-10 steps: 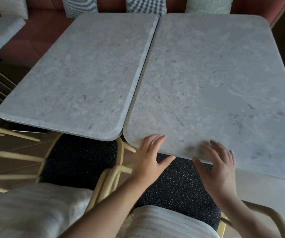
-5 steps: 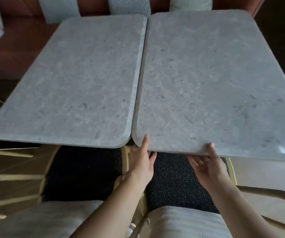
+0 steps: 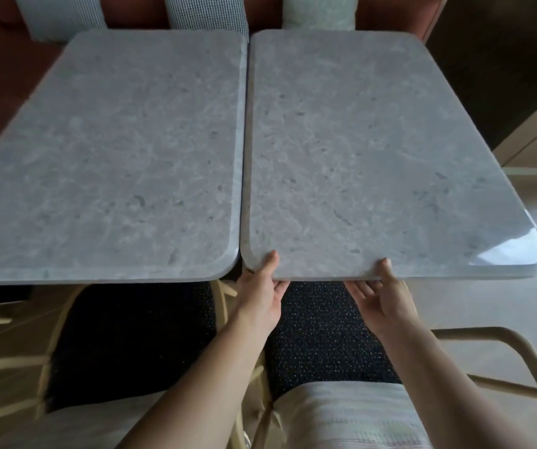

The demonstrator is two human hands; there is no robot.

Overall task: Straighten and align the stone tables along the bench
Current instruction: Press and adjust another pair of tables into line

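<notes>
Two grey stone tables stand side by side before a red bench. The left stone table and the right stone table run almost parallel, with a thin gap between them. My left hand grips the near edge of the right table close to its near-left corner, thumb on top, fingers underneath. My right hand grips the same edge a little further right, thumb on top.
Two chairs with dark speckled seats and cream metal frames sit under the near edges. Checked and pale cushions lean on the bench back. A light floor lies to the right.
The right table has swung from a slanted position into line beside the left one. My hands went from resting flat on its top to gripping its near edge.
</notes>
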